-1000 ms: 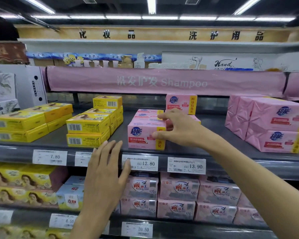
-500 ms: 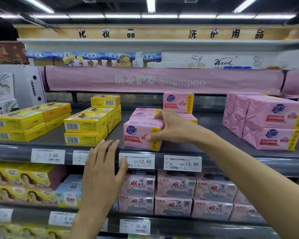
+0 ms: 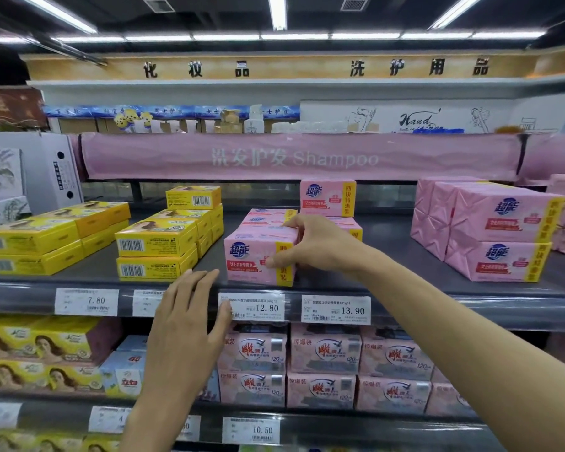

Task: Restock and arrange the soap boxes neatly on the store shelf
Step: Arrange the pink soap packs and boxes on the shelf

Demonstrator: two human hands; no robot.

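head view, from the left: low stacks of yellow soap boxes sit two high at the far left of the grey shelf. beside them a second yellow stack runs back into the shelf, with one extra box on top at the rear. below and in front of that stack the left hand is raised before the shelf's front lip. its fingers are straight, a little spread and holding nothing. the thumb lies at the left edge of the 12.80 price tag, but i cannot tell if it touches.

just above that tag the front pink soap pack stands at the shelf's front edge, first in a row of like packs going back. the right hand grips this pack at its right end, with the thumb on the front face and the fingers curled over the top edge. behind the hand, an upright pink pack stands on others at the back. the 13.90 price tag hangs under the right wrist. well apart to the right are larger pink packs stacked two high. a pink shampoo banner runs overhead.
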